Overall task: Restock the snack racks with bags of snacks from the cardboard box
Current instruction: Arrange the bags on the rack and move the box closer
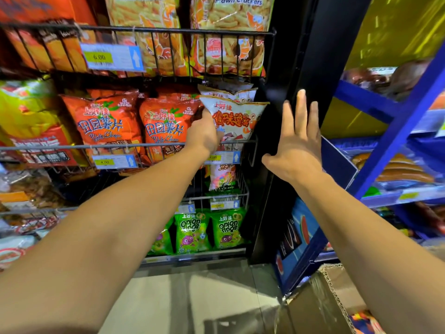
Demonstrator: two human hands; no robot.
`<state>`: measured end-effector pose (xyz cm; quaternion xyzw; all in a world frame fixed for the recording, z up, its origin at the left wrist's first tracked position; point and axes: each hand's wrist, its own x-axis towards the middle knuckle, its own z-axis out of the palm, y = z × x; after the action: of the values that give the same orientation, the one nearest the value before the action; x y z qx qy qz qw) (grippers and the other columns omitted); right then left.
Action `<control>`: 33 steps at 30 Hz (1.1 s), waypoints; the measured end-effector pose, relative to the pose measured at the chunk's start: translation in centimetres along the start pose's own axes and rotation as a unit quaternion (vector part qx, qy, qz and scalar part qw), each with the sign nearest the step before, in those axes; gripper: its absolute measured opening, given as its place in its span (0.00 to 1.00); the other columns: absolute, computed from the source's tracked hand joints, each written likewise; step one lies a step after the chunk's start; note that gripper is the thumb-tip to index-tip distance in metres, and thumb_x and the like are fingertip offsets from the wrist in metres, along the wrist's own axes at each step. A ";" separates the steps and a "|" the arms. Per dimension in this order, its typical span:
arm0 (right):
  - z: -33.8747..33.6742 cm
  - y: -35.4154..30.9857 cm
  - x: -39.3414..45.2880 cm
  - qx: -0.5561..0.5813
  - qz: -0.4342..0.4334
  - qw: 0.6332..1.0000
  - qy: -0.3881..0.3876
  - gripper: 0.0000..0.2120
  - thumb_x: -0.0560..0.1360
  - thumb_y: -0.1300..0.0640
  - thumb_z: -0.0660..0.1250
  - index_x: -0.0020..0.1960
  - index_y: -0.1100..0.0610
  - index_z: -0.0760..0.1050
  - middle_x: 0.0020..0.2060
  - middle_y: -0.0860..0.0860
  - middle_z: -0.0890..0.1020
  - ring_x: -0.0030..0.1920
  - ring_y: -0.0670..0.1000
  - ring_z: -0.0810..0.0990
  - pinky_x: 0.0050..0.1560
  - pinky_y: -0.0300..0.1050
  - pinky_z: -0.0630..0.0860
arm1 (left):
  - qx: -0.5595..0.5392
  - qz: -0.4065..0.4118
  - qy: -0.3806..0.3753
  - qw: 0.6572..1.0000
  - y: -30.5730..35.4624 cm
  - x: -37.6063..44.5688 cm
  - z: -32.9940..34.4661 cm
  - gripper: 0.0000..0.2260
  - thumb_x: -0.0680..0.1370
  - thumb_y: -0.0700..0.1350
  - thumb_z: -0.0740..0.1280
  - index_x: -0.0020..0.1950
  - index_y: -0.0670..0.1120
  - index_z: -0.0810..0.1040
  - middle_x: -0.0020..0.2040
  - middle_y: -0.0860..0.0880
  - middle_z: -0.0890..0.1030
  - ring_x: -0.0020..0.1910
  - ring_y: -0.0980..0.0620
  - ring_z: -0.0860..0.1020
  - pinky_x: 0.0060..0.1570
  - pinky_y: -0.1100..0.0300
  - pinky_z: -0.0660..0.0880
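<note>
My left hand [204, 133] grips the left side of a white snack bag with red lettering [237, 119] in the right end of the middle wire rack [72, 147]. More white bags stand behind it. My right hand [297, 138] is spread with straight fingers, held up in front of the black upright panel [291, 68] beside the rack, holding nothing. The cardboard box [322, 300] sits on the floor at the lower right, below my right arm, with a colourful bag showing inside.
Red potato chip bags [108, 121] fill the middle rack to the left. Prawn cracker bags [228, 32] stand in the upper rack. Green onion ring bags [207, 231] sit in the lower rack. A blue shelf unit [395, 131] stands to the right. Bare floor [192, 297] lies below.
</note>
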<state>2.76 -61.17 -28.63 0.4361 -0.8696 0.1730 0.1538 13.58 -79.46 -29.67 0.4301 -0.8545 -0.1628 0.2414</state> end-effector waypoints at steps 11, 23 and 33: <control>0.4 -1.0 0.1 0.017 0.022 1.000 0.012 0.56 0.68 0.46 0.75 0.82 0.53 0.41 0.77 0.48 0.26 0.78 0.57 0.29 0.79 0.58 0.49 | 0.064 0.065 0.176 0.980 1.9 -3.5 -1.7 0.27 0.75 0.52 0.72 0.69 0.45 0.68 0.66 0.45 0.69 0.65 0.41 0.67 0.59 0.51 0.69; 0.8 -0.6 0.1 0.005 0.007 1.000 0.018 0.54 0.69 0.46 0.73 0.82 0.51 0.41 0.78 0.49 0.28 0.79 0.57 0.31 0.79 0.59 0.49 | 0.179 0.133 -0.073 0.972 0.2 0.4 2.1 0.39 0.78 0.70 0.56 0.80 0.61 0.37 0.81 0.48 0.35 0.79 0.38 0.38 0.74 0.35 0.48; 3.5 -5.7 0.4 0.076 -0.161 0.982 0.064 0.30 0.75 0.54 0.68 0.75 0.55 0.67 0.77 0.57 0.62 0.78 0.61 0.55 0.77 0.56 0.56 | 0.189 0.111 0.161 0.962 -7.2 -1.3 -5.1 0.26 0.77 0.47 0.64 0.76 0.49 0.66 0.77 0.40 0.61 0.76 0.35 0.55 0.74 0.39 0.54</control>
<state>6.75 -66.21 -30.64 0.5690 -0.7606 0.2388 0.2016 21.76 -82.90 -29.26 0.3910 -0.8621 0.1008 0.3061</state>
